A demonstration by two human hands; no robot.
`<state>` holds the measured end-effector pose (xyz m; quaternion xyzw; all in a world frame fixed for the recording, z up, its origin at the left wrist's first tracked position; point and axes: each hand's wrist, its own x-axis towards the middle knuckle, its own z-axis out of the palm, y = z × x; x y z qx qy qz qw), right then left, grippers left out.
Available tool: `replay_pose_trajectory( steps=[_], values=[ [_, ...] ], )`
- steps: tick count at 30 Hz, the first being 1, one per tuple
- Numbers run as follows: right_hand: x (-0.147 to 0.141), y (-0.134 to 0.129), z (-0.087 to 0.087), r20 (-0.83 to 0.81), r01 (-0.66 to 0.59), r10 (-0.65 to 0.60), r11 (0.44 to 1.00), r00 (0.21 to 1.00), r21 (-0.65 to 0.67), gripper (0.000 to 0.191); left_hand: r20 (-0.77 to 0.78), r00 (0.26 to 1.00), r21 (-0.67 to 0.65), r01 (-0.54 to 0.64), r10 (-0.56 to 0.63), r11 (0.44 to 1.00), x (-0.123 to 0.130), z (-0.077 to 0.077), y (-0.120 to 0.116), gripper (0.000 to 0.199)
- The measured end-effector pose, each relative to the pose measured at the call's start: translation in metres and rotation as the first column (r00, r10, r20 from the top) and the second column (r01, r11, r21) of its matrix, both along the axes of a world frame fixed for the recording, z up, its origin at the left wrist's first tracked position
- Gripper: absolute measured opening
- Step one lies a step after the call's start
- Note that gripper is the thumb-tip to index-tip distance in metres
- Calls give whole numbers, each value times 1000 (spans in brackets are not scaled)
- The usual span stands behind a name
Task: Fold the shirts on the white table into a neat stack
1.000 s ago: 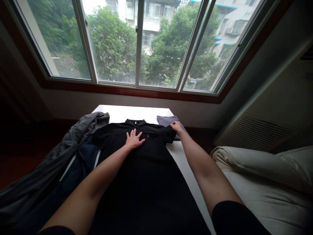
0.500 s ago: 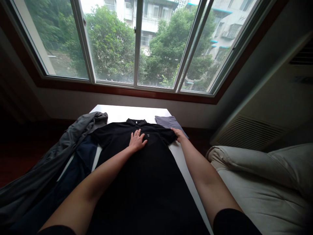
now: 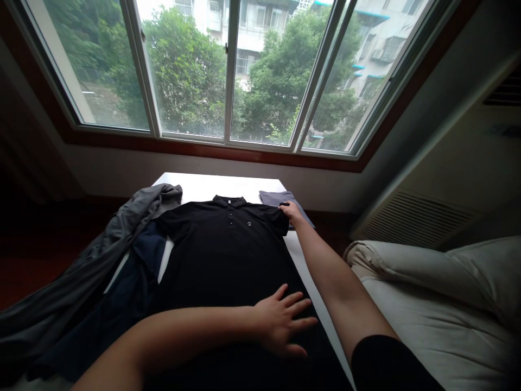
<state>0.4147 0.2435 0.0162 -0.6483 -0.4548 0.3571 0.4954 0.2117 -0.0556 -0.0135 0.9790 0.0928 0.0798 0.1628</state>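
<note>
A black polo shirt (image 3: pixel 220 244) lies spread out face up, its collar toward the window and a small light logo on the chest. My right hand (image 3: pixel 291 213) pinches the edge of the sleeve on the right. Over the lower right part of the shirt is my left hand (image 3: pixel 285 320), palm down with its fingers spread. Whether that palm touches the cloth I cannot tell. The shirt's lower end is lost in the dark foreground.
Beneath the shirt is a white table (image 3: pixel 195 182). Grey clothing (image 3: pixel 118 228) and a dark blue garment (image 3: pixel 148 252) drape over its left side. A folded grey-purple garment (image 3: pixel 277 199) lies at the back right. A pale sofa (image 3: pixel 431 293) stands at the right, a window beyond.
My left hand has moved from the shirt's chest down and to the right, its fingers spreading. My right hand, still on the sleeve, has shifted slightly inward and up.
</note>
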Motion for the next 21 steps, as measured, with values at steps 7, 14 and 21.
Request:
replay_pose_trajectory(
  steps=[7, 14, 21],
  values=[
    [-52, 5, 25, 74, -175, 181, 981, 981, -83, 19, -8, 999, -10, 42, -42, 999, 2, 0, -21, 79],
    [-113, -18, -23, 512, -345, 386, 921, 767, -179, 39, 15, 998, 13, 54, -54, 998, 2, -1, -33, 78],
    [-117, -37, -76, 817, -345, 400, 900, 415, -266, 66, 5, 998, 73, 69, -69, 995, 6, -4, -36, 78]
  ],
)
